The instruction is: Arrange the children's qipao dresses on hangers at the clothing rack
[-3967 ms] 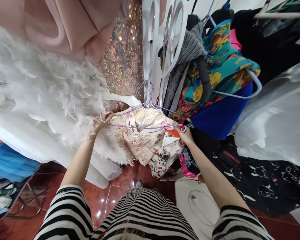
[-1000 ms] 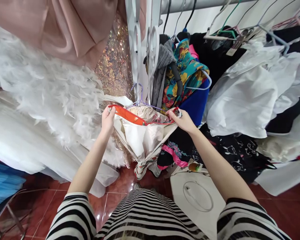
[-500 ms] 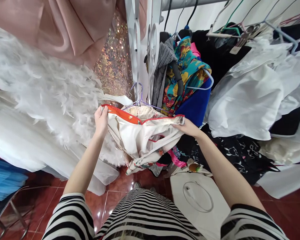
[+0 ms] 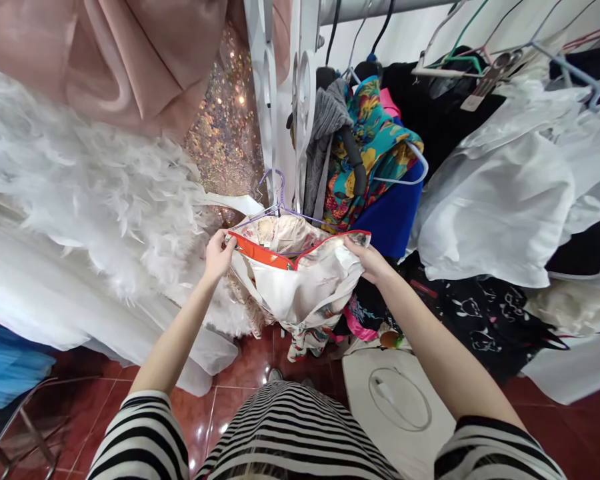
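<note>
A white garment [image 4: 290,293] with a red-orange trimmed edge is stretched between my two hands. My left hand [image 4: 219,255] pinches one end of that edge. At the other end, my right hand [image 4: 369,259] grips the cloth with the thumb on top. The edge dips in the middle, and the lower part of the garment hangs down in folds with a printed pattern. Just behind it a purple wire hanger [image 4: 281,200] shows, its hook upward; the garment partly hides its lower bar.
White feathery dresses [image 4: 105,180] hang on the left beside a gold sequined dress [image 4: 227,120]. To the right, a floral garment [image 4: 375,143] and white clothes [image 4: 500,200] hang from a rail [image 4: 360,8]. A white board [image 4: 395,400] with a coiled cable lies low at right. A metal-legged stand [image 4: 35,427] is lower left.
My left hand has moved right and slightly down, bringing the ends of the trimmed edge closer together. The garment's middle sags more, and its lower part hangs further down.
</note>
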`<state>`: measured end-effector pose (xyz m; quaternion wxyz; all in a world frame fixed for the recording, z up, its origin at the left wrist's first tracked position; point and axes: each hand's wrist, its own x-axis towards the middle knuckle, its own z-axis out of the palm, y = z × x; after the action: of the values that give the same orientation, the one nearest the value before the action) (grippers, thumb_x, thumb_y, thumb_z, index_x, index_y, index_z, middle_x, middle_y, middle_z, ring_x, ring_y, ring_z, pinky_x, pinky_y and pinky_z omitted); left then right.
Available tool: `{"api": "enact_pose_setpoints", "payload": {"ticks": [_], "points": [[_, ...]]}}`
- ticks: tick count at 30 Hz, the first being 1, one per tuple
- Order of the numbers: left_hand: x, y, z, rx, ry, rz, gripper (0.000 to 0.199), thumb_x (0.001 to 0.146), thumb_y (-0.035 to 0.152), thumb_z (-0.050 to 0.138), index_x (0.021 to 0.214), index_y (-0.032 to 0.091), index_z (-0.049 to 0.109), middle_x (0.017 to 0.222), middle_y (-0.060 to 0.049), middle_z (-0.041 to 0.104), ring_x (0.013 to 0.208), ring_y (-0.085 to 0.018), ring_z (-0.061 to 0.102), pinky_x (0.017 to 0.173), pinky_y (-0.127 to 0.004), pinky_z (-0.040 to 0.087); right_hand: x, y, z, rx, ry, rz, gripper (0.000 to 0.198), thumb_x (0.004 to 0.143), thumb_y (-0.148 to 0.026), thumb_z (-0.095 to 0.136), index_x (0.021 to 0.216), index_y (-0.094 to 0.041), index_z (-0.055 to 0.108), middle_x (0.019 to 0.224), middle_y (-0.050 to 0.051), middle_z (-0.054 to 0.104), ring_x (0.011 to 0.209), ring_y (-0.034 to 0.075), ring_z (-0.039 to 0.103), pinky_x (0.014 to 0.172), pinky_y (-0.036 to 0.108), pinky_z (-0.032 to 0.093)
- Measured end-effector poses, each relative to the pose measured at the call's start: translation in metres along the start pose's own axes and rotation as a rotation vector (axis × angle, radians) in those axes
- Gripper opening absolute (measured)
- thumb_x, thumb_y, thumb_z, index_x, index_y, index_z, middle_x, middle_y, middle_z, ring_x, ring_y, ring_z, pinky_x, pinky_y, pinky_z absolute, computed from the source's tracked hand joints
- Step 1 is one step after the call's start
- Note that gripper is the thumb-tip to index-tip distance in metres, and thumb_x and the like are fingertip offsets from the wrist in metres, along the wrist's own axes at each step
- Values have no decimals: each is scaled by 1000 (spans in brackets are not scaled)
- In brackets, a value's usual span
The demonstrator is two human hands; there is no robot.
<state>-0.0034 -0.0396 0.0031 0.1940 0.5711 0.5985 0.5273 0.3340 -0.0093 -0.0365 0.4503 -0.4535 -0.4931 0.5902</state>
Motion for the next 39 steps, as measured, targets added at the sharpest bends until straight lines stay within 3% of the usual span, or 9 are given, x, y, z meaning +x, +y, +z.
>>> {"api": "enact_pose_setpoints", "payload": {"ticks": [5,8,12,16,19,23,30,35,39], "points": [[5,-9,7,95,53,57,7,78,28,55,76,22,58,72,1,61,68,-16,55,70,-26,45,12,-1,-19,70,191,-23,38,73,-59,69,76,-23,59,86,9,74,93,28,72,79,39,62],[7,-13,13,194,1,100,6,78,27,56,76,22,59,68,1,59,66,-17,52,68,-29,45,8,0,-28,70,232,-18,36,73,-56,71,78,-23,59,83,8,73,91,28,72,79,39,62],[8,-13,25,325,-49,258,6,75,19,56,76,22,61,78,-4,63,80,-23,56,80,-35,47,1,0,-31,18,202,-14,36,72,-57,72,78,-23,59,78,7,72,88,27,72,78,39,61],[12,-8,37,420,2,381,15,80,17,52,87,22,64,93,-7,65,93,-26,57,90,-40,45,-3,-8,-25,28,198,18,36,69,-55,74,75,-23,59,74,6,70,84,25,71,77,36,60],[19,-3,44,522,5,416,18,85,21,53,99,20,64,105,-11,64,103,-29,56,95,-43,43,-6,-18,-15,4,143,38,43,59,-57,80,70,-22,59,69,3,67,74,22,67,68,31,56],[31,8,48,751,-63,399,19,90,25,51,104,20,63,110,-14,64,108,-32,56,93,-43,43,-8,-30,0,-123,55,-22,51,49,-63,81,62,-19,57,58,-2,57,58,12,52,56,25,43],[55,21,35,904,-167,484,24,91,15,41,97,22,63,98,-12,68,99,-29,61,86,-38,46,-10,-40,-3,-242,68,-27,57,41,-68,76,55,-19,52,55,-3,47,56,9,39,53,25,32],[75,24,17,817,-235,511,30,86,13,40,100,22,65,91,-7,69,89,-24,63,78,-32,47,-9,-34,-19,-374,167,-27,60,41,-75,69,55,-21,47,54,-4,39,56,9,35,53,26,28],[90,23,2,671,-347,571,34,86,17,38,100,20,69,81,-4,66,79,-19,63,73,-29,48,-5,-30,-23,-523,187,-33,59,49,-76,61,49,-23,36,50,-4,30,55,9,30,52,27,25]]}}
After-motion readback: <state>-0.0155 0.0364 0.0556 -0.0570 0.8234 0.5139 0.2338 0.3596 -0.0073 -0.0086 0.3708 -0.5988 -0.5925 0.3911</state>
